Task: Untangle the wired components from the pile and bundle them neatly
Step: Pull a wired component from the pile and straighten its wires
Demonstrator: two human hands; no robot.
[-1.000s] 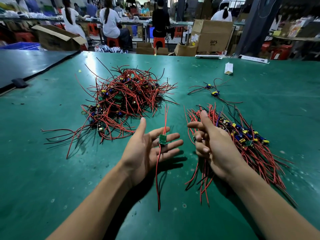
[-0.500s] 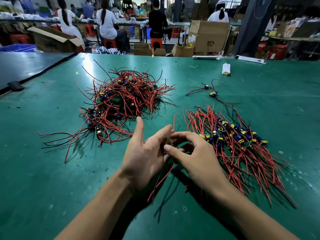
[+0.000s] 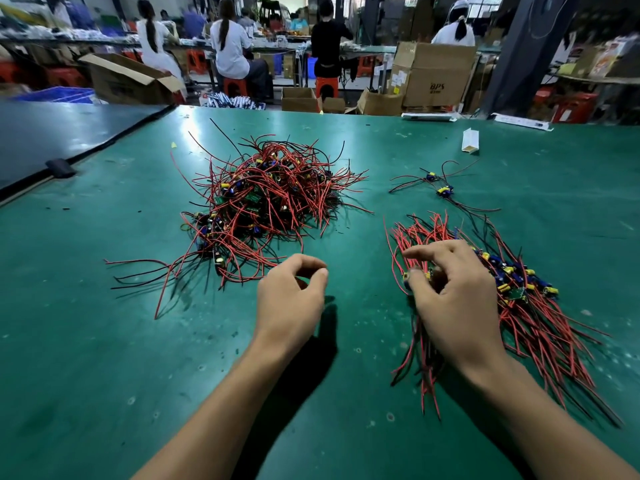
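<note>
A tangled pile (image 3: 270, 202) of red and black wired components lies on the green table (image 3: 104, 341), ahead and left of my hands. To the right, a flatter pile of sorted components (image 3: 530, 299) lies with its wires roughly parallel. My right hand (image 3: 453, 306) rests at that pile's left edge and pinches a wired component (image 3: 417, 276) between thumb and fingers. Its red and black wires trail out beneath my wrist. My left hand (image 3: 291, 303) hovers just above the table between the two piles, its fingers loosely curled and holding nothing.
Two loose wired components (image 3: 440, 185) lie beyond the sorted pile. A small white box (image 3: 470, 142) stands further back. A dark table (image 3: 52, 133) adjoins on the left. Cardboard boxes (image 3: 433, 74) and seated workers are past the far edge.
The component lay in my left palm, then both hands met over it. Now my right hand holds it at the sorted pile, and my left hand has drawn back with nothing in it.
</note>
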